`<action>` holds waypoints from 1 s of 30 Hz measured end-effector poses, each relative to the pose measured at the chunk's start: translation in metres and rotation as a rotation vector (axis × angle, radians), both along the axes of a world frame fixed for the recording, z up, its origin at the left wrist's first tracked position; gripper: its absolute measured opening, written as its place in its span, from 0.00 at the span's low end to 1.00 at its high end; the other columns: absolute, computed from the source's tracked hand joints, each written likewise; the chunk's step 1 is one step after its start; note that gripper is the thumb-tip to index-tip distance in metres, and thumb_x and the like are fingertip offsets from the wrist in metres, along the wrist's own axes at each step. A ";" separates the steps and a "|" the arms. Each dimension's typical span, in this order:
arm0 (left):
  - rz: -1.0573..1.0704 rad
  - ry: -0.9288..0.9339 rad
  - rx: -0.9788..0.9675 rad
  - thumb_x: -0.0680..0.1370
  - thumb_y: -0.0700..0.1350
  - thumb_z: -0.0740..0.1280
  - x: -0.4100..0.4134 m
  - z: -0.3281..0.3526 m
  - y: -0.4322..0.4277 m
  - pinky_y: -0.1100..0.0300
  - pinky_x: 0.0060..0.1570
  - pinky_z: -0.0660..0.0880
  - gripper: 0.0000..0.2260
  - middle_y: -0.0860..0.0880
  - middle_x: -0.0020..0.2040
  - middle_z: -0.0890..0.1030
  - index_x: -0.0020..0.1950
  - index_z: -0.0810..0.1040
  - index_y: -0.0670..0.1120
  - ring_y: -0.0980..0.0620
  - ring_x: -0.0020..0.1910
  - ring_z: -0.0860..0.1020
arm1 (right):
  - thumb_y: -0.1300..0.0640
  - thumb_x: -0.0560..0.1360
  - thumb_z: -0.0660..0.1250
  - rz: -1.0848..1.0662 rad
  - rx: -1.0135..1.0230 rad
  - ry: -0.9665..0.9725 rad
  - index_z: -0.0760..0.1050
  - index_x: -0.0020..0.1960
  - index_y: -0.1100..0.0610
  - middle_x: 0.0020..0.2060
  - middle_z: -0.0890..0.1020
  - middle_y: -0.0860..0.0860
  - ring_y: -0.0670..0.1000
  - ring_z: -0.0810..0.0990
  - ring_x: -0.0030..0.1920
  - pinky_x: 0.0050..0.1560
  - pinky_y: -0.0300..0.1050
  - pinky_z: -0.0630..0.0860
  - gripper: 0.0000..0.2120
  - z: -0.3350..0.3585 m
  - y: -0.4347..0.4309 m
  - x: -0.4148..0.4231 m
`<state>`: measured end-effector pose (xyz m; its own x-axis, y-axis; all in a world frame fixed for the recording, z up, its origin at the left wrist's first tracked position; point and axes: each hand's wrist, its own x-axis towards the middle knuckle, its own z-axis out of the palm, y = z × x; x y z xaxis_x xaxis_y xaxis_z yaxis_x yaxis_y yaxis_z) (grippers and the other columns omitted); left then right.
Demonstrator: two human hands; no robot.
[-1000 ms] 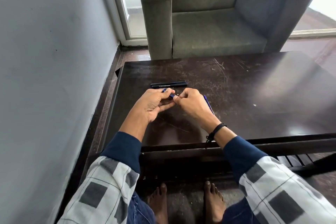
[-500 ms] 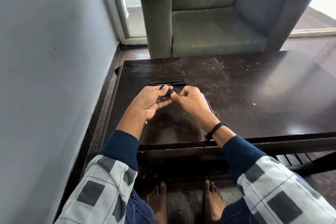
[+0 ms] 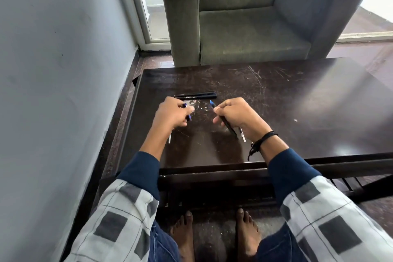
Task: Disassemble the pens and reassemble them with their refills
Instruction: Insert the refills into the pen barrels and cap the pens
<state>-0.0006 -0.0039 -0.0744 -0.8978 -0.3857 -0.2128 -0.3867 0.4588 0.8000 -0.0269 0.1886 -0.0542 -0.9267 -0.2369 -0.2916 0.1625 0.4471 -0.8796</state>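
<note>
You see print in only 1 place: a short line of pale lettering along the barrel of the black pen (image 3: 195, 96) lying on the dark table (image 3: 297, 100) beyond your hands. It runs lengthwise and is too small and blurred to spell out. Nothing else carries readable text.

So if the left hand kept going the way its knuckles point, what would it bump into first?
Probably the black pens lying on the table just beyond the left hand. Height is hard to judge, so it might pass over them.
</note>
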 end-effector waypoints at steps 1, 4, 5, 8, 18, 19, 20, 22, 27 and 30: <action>-0.057 -0.080 -0.122 0.74 0.52 0.74 0.000 -0.002 0.005 0.52 0.46 0.84 0.09 0.45 0.39 0.85 0.45 0.84 0.46 0.48 0.35 0.85 | 0.57 0.80 0.68 -0.025 -0.027 -0.027 0.80 0.45 0.58 0.35 0.86 0.53 0.49 0.78 0.32 0.37 0.43 0.77 0.07 0.001 -0.001 0.000; -0.188 -0.217 -0.314 0.74 0.55 0.74 0.003 -0.001 0.021 0.52 0.50 0.82 0.11 0.46 0.42 0.85 0.47 0.83 0.48 0.47 0.38 0.85 | 0.57 0.79 0.69 -0.059 -0.075 -0.090 0.80 0.44 0.57 0.38 0.81 0.55 0.50 0.79 0.37 0.38 0.43 0.78 0.06 -0.001 -0.004 0.000; -0.213 -0.227 -0.345 0.74 0.54 0.75 0.004 -0.001 0.025 0.51 0.51 0.82 0.11 0.47 0.43 0.85 0.49 0.82 0.49 0.47 0.40 0.85 | 0.57 0.79 0.70 -0.064 -0.079 -0.103 0.80 0.46 0.58 0.38 0.80 0.55 0.51 0.79 0.38 0.37 0.43 0.78 0.05 -0.001 -0.004 0.000; -0.239 -0.218 -0.434 0.73 0.54 0.75 0.007 0.002 0.031 0.52 0.53 0.79 0.12 0.48 0.48 0.82 0.52 0.81 0.50 0.46 0.46 0.82 | 0.58 0.79 0.70 -0.074 -0.096 -0.140 0.81 0.50 0.60 0.37 0.79 0.54 0.50 0.79 0.36 0.36 0.41 0.79 0.06 0.001 -0.005 0.003; -0.229 -0.189 -0.463 0.73 0.58 0.74 0.007 -0.002 0.027 0.54 0.50 0.74 0.14 0.51 0.51 0.80 0.54 0.79 0.54 0.47 0.53 0.80 | 0.60 0.80 0.69 -0.096 -0.167 -0.218 0.80 0.55 0.65 0.39 0.82 0.57 0.50 0.82 0.34 0.32 0.40 0.82 0.08 0.008 -0.004 0.007; -0.218 -0.178 -0.461 0.74 0.58 0.73 0.007 -0.001 0.025 0.55 0.50 0.74 0.12 0.52 0.51 0.80 0.53 0.79 0.54 0.46 0.53 0.80 | 0.60 0.80 0.69 -0.105 -0.186 -0.227 0.80 0.54 0.64 0.39 0.82 0.57 0.50 0.83 0.34 0.33 0.41 0.83 0.08 0.007 -0.004 0.006; -0.203 -0.155 -0.439 0.75 0.59 0.71 0.006 0.000 0.023 0.55 0.50 0.75 0.10 0.51 0.51 0.81 0.51 0.80 0.55 0.46 0.51 0.81 | 0.60 0.80 0.69 -0.115 -0.213 -0.244 0.80 0.54 0.64 0.40 0.82 0.57 0.50 0.83 0.34 0.34 0.42 0.83 0.08 0.007 -0.004 0.006; -0.177 -0.086 -0.249 0.78 0.59 0.67 0.005 0.005 0.020 0.56 0.47 0.80 0.10 0.49 0.48 0.84 0.47 0.81 0.54 0.48 0.44 0.83 | 0.61 0.80 0.68 -0.142 -0.288 -0.304 0.80 0.53 0.64 0.41 0.82 0.58 0.51 0.84 0.35 0.36 0.43 0.84 0.07 0.007 -0.005 0.004; -0.303 -0.054 0.274 0.77 0.56 0.71 0.021 0.027 0.026 0.59 0.38 0.81 0.14 0.46 0.42 0.84 0.54 0.84 0.47 0.52 0.37 0.83 | 0.67 0.80 0.64 -0.246 -0.540 -0.433 0.76 0.49 0.65 0.37 0.81 0.59 0.52 0.84 0.30 0.31 0.42 0.82 0.03 0.008 -0.004 0.001; -0.346 -0.018 0.367 0.75 0.43 0.75 0.022 0.029 0.027 0.60 0.36 0.80 0.11 0.46 0.39 0.83 0.56 0.83 0.44 0.52 0.33 0.81 | 0.70 0.80 0.62 -0.300 -0.602 -0.446 0.74 0.49 0.64 0.34 0.80 0.60 0.53 0.84 0.26 0.30 0.43 0.82 0.04 0.008 -0.004 0.002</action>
<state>0.0215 0.0229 -0.0452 -0.9548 0.0375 -0.2950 -0.2766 0.2522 0.9273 -0.0252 0.1847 -0.0467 -0.8024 -0.2306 -0.5505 0.5928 -0.2007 -0.7799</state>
